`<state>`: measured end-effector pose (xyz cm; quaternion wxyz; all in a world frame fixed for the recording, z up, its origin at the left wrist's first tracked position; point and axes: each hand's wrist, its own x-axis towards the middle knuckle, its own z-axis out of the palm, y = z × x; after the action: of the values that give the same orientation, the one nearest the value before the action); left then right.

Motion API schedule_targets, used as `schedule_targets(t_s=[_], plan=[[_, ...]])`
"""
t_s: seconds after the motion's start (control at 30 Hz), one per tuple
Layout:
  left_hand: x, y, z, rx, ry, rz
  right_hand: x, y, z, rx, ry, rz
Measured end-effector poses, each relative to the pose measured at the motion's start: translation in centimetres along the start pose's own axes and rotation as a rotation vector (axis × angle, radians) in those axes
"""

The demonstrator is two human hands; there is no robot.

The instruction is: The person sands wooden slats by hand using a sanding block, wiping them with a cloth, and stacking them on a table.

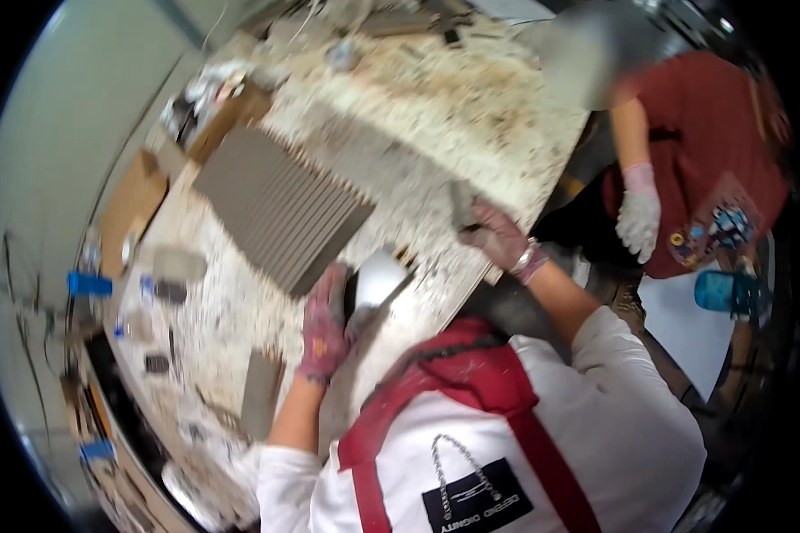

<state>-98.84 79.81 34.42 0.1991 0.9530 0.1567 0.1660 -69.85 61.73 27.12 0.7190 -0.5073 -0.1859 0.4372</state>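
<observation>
My left hand [324,333], in a pinkish stained glove, rests at the left end of a small block with a shiny pale top [380,282]. Its fingers lie along that end and the thumb is at the near side, so the block sits in its grip. Close to the table's right edge, my right hand [498,235], gloved alike, is closed around a thin grey flat piece [462,206]; blur hides its exact kind. Beyond my left hand lies a row of long grey strips [280,204], packed side by side.
A separate grey strip [261,391] lies left of my left forearm. Cardboard [133,209], clear containers [180,264] and a blue object [89,284] line the left side. The spattered table [400,89] ends at right, where a co-worker in a dark red shirt [711,151] stands.
</observation>
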Motion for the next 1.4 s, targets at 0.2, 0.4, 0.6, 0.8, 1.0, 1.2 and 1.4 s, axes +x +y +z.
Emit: schedule_targets(t_s=[0.2,0.4,0.6,0.8,1.0,1.2,1.4], plan=[[-1.8,0.4,-1.2,0.154,-0.024,-0.055,-2.0,-1.6,3.3,-0.141,-0.089,0.215],[-2.2,-0.1,0.3,0.157,-0.052,-0.08,-2.1,-1.1,7.8,-0.466,-0.181,-0.017],[-1.4,-0.1,0.5,0.053,-0.041,-0.042,-2.8,-1.0,7.3,-0.517,-0.147,-0.046],[-0.3,-2.0,-2.0,-0.158,-0.243,-0.082,-7.0,-2.3,6.8,-0.568,0.019,-0.025],[-1.6,-6.6,-2.1,-0.246,-0.368,-0.114,-9.1,-0.2,15.9,-1.257,-0.37,-0.796],[-1.3,-6.8,-1.3,-0.218,-0.361,-0.073,-9.1,3.7,23.0,-1.359,-0.667,-0.846],[-1.5,-7.0,-1.2,-0.212,-0.361,-0.07,-8.3,3.5,20.9,-1.573,-0.47,-0.768]])
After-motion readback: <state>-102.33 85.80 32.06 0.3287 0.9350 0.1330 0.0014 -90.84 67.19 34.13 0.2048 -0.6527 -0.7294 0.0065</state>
